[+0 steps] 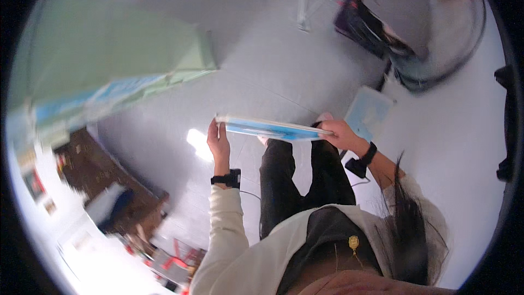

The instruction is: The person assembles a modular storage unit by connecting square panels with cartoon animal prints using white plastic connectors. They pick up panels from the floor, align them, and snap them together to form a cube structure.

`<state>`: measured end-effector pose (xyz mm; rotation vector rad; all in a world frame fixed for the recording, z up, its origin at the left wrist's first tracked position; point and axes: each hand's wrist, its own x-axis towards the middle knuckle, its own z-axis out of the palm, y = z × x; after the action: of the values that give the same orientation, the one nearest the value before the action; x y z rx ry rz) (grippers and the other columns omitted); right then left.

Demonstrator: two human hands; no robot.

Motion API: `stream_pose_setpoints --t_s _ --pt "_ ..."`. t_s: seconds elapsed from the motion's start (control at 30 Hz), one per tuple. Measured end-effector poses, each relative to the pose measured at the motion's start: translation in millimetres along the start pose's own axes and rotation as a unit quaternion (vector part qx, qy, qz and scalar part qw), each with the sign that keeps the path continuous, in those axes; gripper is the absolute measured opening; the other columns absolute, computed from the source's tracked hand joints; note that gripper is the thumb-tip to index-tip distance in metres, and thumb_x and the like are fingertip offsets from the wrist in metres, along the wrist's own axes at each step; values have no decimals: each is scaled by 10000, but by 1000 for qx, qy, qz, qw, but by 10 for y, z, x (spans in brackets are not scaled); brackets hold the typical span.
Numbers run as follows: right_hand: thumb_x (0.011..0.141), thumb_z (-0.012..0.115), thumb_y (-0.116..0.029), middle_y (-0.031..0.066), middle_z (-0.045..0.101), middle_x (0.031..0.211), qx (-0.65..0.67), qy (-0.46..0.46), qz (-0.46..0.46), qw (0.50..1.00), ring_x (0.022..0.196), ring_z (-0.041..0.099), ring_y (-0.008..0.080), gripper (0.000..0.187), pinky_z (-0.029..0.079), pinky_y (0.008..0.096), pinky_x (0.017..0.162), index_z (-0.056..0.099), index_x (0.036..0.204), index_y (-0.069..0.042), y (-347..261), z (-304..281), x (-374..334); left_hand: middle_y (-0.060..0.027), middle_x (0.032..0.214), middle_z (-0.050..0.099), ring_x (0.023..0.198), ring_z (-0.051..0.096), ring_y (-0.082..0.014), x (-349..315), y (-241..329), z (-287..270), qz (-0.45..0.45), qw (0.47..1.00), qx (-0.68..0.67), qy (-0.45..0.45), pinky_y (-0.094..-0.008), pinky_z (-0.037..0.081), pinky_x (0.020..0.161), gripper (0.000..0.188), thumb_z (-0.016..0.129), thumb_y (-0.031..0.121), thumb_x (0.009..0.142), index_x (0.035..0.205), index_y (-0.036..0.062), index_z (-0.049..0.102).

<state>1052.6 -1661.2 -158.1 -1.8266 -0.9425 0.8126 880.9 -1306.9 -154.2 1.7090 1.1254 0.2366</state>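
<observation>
The largest area is taken up by the grey floor [256,82], which is spread across the middle of the frame. The upper left is filled by a broad pale green block [114,43], too blurred for its make to be told; a blue strip is seen along its lower edge. A dark bag-like bundle [365,27] is seen at the upper right, also smeared.

Near the centre of the frame, a thin blue-and-white panel [275,129] is held above the floor, in front of the wearer's dark trousers [303,186]. It is seen almost edge-on, so that only a narrow band of its blue face is shown. Its long axis is laid across the frame from left to right, with the right end dipped slightly lower. A second blue-and-white board [367,112] is seen to the right, just beyond the right hand in the frame; how far below it lies cannot be told.

The panel is spanned between the hands, neither being nearer: its left end is pinched by the left hand [218,142], with fingers and thumb set on opposite sides, and its right end is gripped by the right hand [341,134]. Dark bands are worn on both wrists.
</observation>
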Motion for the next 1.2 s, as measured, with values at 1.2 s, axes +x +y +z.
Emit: stream_pose_setpoints --t_s 1.2 --pt "943 536 -385 102 667 948 -19 -361 58 930 852 619 190 374 474 324 786 641 1112 -69 -4886 4903 4897 -18 871 573 910 510 -157 1429 -1131 -7770 84 978 -189 -5 -295 407 850 114 716 -2 737 848 25 706"
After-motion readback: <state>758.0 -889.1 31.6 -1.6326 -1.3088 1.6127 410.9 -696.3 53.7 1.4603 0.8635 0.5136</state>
